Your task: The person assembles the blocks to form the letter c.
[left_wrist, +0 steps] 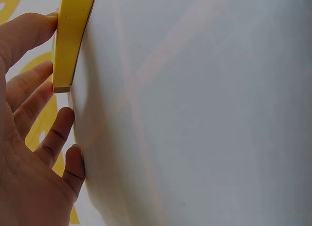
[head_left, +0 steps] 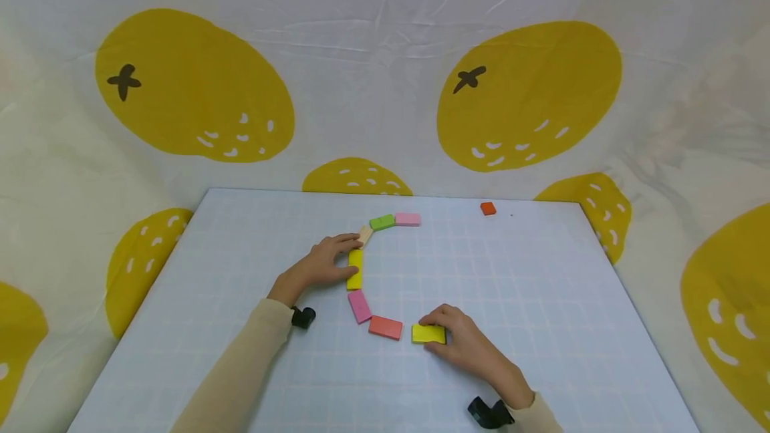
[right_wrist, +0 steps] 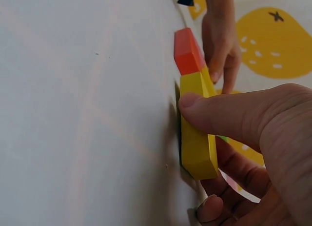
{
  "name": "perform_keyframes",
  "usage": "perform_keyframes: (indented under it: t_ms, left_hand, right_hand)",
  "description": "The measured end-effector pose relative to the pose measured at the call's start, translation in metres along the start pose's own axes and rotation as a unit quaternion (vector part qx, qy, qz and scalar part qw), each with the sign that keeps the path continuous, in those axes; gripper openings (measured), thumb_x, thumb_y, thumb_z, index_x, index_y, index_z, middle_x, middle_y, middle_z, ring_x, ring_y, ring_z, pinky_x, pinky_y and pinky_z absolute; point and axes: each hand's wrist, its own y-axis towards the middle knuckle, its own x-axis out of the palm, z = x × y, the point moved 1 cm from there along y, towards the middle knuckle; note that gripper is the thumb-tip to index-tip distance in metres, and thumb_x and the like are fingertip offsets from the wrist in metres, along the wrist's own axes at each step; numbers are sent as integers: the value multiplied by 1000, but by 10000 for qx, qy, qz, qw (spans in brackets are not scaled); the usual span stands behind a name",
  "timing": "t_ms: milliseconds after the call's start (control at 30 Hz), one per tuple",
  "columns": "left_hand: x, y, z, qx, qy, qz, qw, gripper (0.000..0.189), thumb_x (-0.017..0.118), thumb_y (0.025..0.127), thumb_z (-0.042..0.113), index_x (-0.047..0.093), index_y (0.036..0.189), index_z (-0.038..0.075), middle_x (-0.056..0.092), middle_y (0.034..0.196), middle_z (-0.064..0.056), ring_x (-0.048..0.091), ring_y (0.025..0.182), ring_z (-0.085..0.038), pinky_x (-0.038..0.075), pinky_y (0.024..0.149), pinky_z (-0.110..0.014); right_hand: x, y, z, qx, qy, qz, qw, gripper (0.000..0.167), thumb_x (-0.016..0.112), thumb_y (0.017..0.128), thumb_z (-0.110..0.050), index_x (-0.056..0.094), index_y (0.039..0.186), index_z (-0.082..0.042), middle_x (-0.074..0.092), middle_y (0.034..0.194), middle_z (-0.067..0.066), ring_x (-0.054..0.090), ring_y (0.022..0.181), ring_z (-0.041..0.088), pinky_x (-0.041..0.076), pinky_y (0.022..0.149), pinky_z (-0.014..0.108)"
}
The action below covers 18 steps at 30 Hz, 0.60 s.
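Note:
Flat coloured blocks form a curved row on the table. My left hand (head_left: 319, 264) lies at the row's left side, its thumb on a yellow block (head_left: 355, 258) and fingertips at a plain wooden block (head_left: 365, 235). Its fingers are loosely extended in the left wrist view. My right hand (head_left: 466, 347) pinches another yellow block (head_left: 424, 335) between thumb and fingers, close over the table. This block is a short gap to the right of a red block (head_left: 385, 327). A darker pink block (head_left: 359, 306) sits between the red block and the left yellow one.
Beyond the wooden block, a green block (head_left: 381, 222) and a light pink block (head_left: 408, 220) continue the row. A small orange-red block (head_left: 488, 208) lies apart near the table's back edge. Patterned cloth (head_left: 373, 85) hangs around the white table (head_left: 571, 299).

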Motion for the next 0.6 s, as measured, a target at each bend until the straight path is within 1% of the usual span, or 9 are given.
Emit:
perform_keyframes:
  t_ms: [600]
  left_hand:
    - [0, 0, 0, -52, -106, 27, 9999, 60, 69, 94, 36, 55, 150, 21, 41, 164, -2, 37, 148, -37, 30, 117, -69]
  right_hand:
    - [6, 4, -2, -3, 10, 29, 10000, 31, 86, 84, -14, 75, 113, -17, 66, 108, -6, 58, 102, 15, 56, 93, 36]
